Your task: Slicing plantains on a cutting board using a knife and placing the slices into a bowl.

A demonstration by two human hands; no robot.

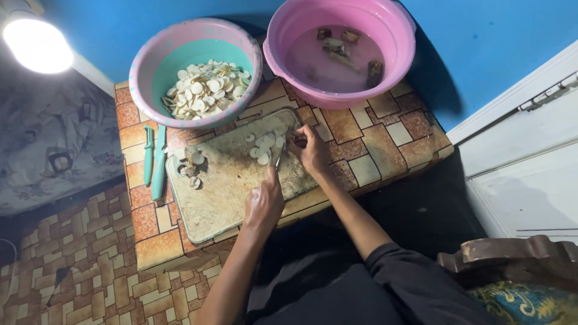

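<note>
Head view — knife (pixel 277 157) between hands

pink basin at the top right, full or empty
Partly full: the pink basin holds cloudy water below its rim, with a few dark pieces in it.

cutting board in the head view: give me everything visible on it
The cutting board is a pale rectangular slab with rounded corners, plastic by the look of it, its face stained brown and scuffed. It lies flat and slightly askew on the patterned low table, in front of the two basins. White slices sit in a heap near its far edge and a smaller heap at its left end. The left hand holds a knife over it; the right hand rests at its far right corner.
</note>
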